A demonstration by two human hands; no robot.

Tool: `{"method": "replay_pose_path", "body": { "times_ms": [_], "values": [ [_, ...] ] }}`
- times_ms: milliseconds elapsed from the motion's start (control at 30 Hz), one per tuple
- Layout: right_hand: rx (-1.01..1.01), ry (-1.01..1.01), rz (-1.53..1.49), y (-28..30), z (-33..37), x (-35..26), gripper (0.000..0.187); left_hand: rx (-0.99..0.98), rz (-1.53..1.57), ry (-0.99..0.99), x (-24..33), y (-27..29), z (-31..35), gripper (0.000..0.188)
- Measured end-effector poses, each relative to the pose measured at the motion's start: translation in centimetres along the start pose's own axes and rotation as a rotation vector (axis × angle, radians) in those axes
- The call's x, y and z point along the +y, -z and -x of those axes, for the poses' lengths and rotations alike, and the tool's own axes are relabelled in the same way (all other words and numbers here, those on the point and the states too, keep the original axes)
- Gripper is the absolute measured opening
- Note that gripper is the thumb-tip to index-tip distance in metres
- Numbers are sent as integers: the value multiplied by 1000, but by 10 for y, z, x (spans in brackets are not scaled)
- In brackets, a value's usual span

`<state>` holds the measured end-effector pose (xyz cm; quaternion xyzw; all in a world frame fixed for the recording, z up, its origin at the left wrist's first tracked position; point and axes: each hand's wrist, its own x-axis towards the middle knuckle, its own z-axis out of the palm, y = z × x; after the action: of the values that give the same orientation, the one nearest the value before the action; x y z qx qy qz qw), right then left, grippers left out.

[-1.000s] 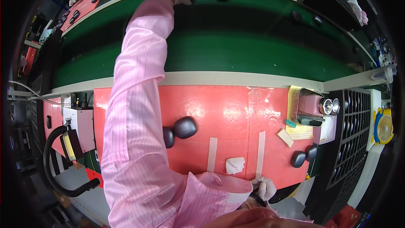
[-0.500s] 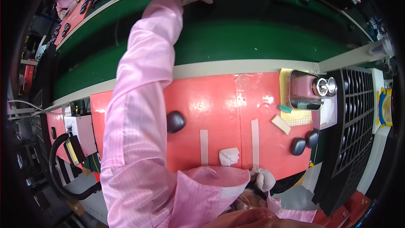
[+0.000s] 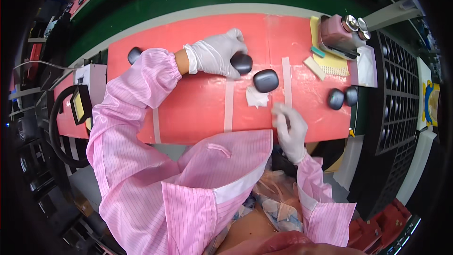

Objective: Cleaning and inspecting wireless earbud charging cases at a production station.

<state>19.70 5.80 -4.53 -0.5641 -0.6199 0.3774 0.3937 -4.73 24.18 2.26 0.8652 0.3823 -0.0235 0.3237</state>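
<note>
My left hand, gloved in white, is curled over a dark rounded case and holds it down on the red surface, just left of a second dark case that lies free beside a small white wipe. My right hand rests near the front edge of the surface, fingers loosely bent and gripping nothing that I can make out. I judge the work to be partway: one case fetched and in my grip, one waiting by the wipe, a pair of dark cases set aside at the right near the pink dispenser bottle, and another dark case at the far left. A second ago my left arm was stretched out to the green belt beyond; now it is back over the surface with the case.
</note>
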Motion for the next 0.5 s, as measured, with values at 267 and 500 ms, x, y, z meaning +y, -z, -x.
{"method": "replay_pose_path", "body": {
  "times_ms": [267,500],
  "values": [
    [26,370,657,-11,-72,-25,64,552,-149,165,45,-50,72,47],
    [-30,361,480,-4,-82,-22,62,889,-313,303,29,-105,112,62]
  ]
}}
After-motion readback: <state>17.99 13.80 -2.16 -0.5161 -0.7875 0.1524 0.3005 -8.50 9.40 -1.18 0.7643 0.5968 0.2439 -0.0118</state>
